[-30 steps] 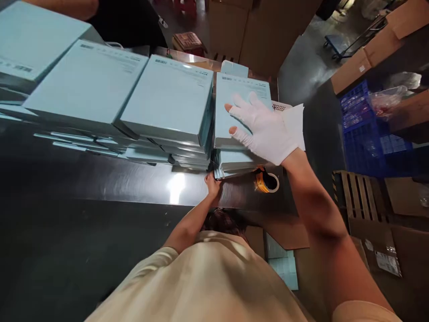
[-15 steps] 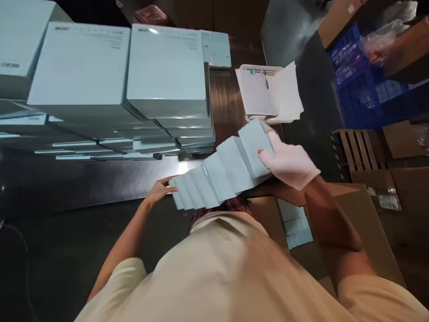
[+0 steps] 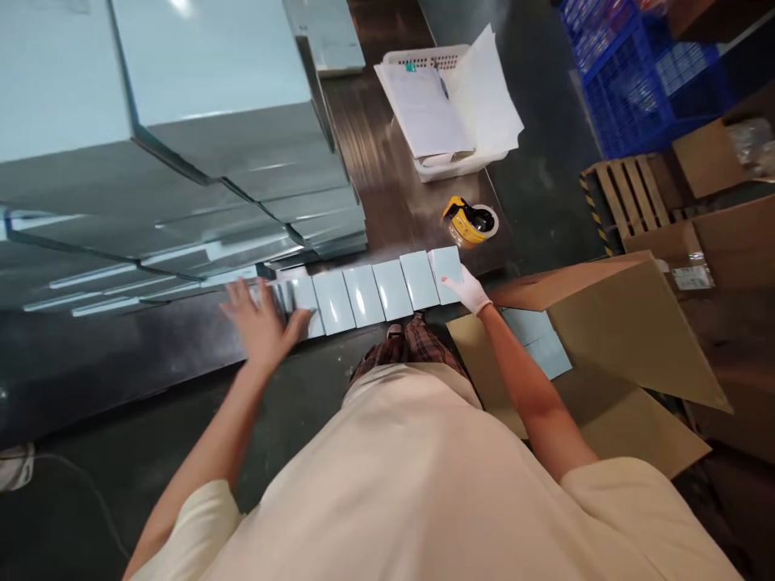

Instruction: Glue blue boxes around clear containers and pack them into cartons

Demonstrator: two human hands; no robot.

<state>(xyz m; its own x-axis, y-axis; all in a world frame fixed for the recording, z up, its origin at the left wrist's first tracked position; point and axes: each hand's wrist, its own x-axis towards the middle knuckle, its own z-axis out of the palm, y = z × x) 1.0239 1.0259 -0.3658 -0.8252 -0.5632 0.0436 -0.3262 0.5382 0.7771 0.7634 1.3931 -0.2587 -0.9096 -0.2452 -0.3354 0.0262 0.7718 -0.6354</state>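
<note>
A row of several small white boxes [image 3: 364,294] lies side by side along the front edge of the dark table [image 3: 199,339]. At the row's left end is my left hand [image 3: 261,323], bare and somewhat blurred, its fingers spread over or beside the last boxes. My right hand [image 3: 469,289], in a white glove, grips the white box at the right end, thumb on its top face. The fingers beneath that box are hidden.
Tall stacks of white boxes [image 3: 224,64] fill the table's left. Behind the row are a yellow tape dispenser [image 3: 471,221] and a white basket [image 3: 448,165] with papers. An open carton [image 3: 630,339] holding white boxes stands at right, with a blue crate [image 3: 659,89] and wooden pallet [image 3: 630,194] beyond.
The row of boxes came down from the air in front of my body onto the table edge. My left hand has opened out. The tape dispenser has come into sight.
</note>
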